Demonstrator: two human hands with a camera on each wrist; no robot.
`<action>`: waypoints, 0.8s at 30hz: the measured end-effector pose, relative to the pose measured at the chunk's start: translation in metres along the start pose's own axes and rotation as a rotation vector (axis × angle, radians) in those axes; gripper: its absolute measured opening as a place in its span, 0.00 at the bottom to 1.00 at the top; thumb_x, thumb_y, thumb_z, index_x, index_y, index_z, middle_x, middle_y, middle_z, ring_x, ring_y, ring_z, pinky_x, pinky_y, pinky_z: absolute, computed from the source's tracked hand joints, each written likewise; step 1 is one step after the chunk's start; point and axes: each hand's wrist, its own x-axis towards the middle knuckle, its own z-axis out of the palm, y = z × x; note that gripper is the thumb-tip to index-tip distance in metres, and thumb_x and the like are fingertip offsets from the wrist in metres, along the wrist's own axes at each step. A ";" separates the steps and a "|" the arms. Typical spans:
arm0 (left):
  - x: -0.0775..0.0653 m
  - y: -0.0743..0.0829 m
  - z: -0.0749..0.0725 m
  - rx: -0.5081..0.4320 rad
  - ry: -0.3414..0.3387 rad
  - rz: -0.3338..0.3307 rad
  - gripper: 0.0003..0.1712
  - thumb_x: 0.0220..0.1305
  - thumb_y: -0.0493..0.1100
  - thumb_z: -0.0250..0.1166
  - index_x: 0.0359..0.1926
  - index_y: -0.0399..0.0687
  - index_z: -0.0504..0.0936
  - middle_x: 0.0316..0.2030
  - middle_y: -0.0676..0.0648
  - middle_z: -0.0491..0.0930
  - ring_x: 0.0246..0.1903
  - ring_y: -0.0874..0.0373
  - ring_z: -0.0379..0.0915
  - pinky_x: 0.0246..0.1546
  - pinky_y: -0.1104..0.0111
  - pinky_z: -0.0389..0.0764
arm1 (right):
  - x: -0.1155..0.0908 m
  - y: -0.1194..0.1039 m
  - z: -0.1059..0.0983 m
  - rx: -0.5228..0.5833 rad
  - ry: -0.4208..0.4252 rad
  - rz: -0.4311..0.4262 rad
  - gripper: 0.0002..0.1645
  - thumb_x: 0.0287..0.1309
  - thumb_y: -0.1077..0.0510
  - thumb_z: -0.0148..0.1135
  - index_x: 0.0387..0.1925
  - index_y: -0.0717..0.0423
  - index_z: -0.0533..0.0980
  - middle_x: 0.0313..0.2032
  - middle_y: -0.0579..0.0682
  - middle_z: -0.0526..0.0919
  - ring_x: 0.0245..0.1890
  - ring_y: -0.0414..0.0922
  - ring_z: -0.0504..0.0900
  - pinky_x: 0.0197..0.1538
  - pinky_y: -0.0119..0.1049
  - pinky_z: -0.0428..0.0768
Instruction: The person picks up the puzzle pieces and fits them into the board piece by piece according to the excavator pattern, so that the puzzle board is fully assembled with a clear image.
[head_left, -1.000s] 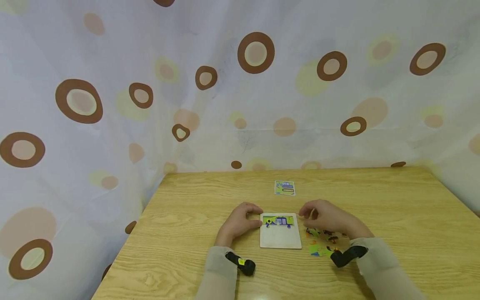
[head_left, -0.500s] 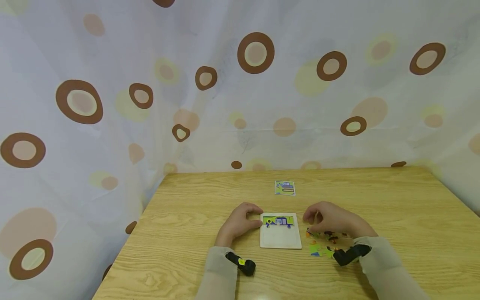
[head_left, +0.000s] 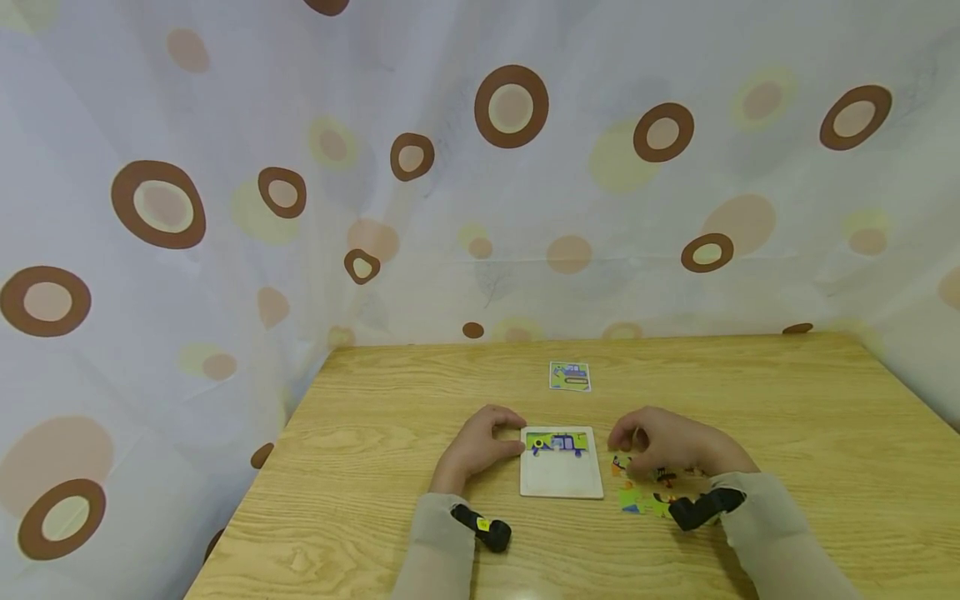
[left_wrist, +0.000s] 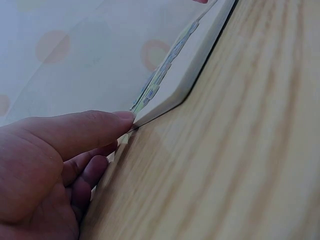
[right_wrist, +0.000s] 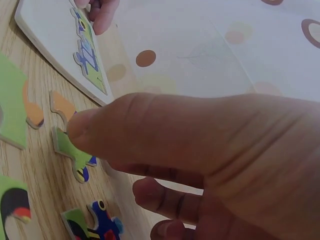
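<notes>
A white square puzzle board (head_left: pixel 561 482) lies on the table, with a row of green and blue jigsaw pieces (head_left: pixel 558 442) along its far edge. At its left side my left hand (head_left: pixel 478 446) holds the board near the far corner, thumb tip against the rim in the left wrist view. My right hand (head_left: pixel 671 442) hovers right of the board over loose pieces, fingers loosely bent. In the right wrist view its thumb (right_wrist: pixel 135 125) overlaps a green-and-orange jigsaw piece (right_wrist: pixel 72 150); whether it touches is unclear. That piece appears to lie on the table, partly hidden.
More loose jigsaw pieces (head_left: pixel 632 500) lie near the right wrist, some hidden under the hand. A small printed picture card (head_left: pixel 570 376) is beyond the board. The wooden table (head_left: pixel 375 483) ends at a patterned curtain (head_left: pixel 450 217).
My right hand has drawn away from the board's right edge, moving slightly right and toward me over the loose pieces. The left hand and board have stayed in place.
</notes>
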 end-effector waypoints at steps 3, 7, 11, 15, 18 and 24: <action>0.000 0.001 0.000 -0.001 0.001 -0.002 0.15 0.60 0.39 0.72 0.49 0.48 0.86 0.53 0.50 0.76 0.59 0.50 0.69 0.64 0.53 0.66 | -0.001 0.000 0.000 0.004 -0.004 -0.007 0.20 0.48 0.64 0.73 0.46 0.57 0.81 0.42 0.50 0.80 0.36 0.49 0.73 0.37 0.37 0.76; -0.001 0.001 0.000 0.001 0.000 -0.004 0.15 0.60 0.39 0.72 0.49 0.48 0.85 0.53 0.50 0.76 0.59 0.50 0.69 0.64 0.54 0.66 | -0.001 -0.002 0.003 0.010 -0.006 0.015 0.21 0.47 0.64 0.73 0.46 0.56 0.81 0.41 0.50 0.78 0.36 0.49 0.72 0.37 0.37 0.75; -0.001 0.001 0.000 0.004 -0.004 -0.004 0.15 0.61 0.39 0.71 0.50 0.47 0.85 0.53 0.50 0.76 0.58 0.50 0.69 0.63 0.54 0.66 | 0.000 -0.001 0.005 0.014 0.000 0.043 0.20 0.45 0.67 0.72 0.44 0.55 0.80 0.38 0.51 0.76 0.35 0.49 0.69 0.34 0.36 0.72; -0.001 0.002 -0.001 0.000 -0.007 -0.005 0.15 0.61 0.39 0.71 0.50 0.47 0.85 0.53 0.50 0.76 0.59 0.50 0.69 0.63 0.54 0.66 | 0.002 0.000 0.007 0.007 0.006 0.047 0.19 0.44 0.69 0.72 0.41 0.54 0.80 0.34 0.51 0.75 0.32 0.47 0.69 0.31 0.34 0.71; -0.001 0.002 -0.001 0.001 -0.006 -0.003 0.15 0.61 0.39 0.71 0.50 0.47 0.85 0.53 0.50 0.76 0.59 0.50 0.69 0.63 0.54 0.66 | 0.003 -0.001 0.008 0.007 0.006 0.048 0.19 0.44 0.69 0.71 0.40 0.54 0.79 0.33 0.51 0.75 0.31 0.46 0.70 0.30 0.34 0.71; 0.000 -0.001 0.000 0.003 -0.003 -0.003 0.15 0.60 0.39 0.72 0.49 0.48 0.85 0.52 0.51 0.76 0.58 0.51 0.69 0.63 0.54 0.66 | 0.004 -0.001 0.008 -0.007 0.011 0.049 0.19 0.42 0.68 0.70 0.40 0.54 0.79 0.33 0.50 0.74 0.32 0.46 0.70 0.30 0.34 0.70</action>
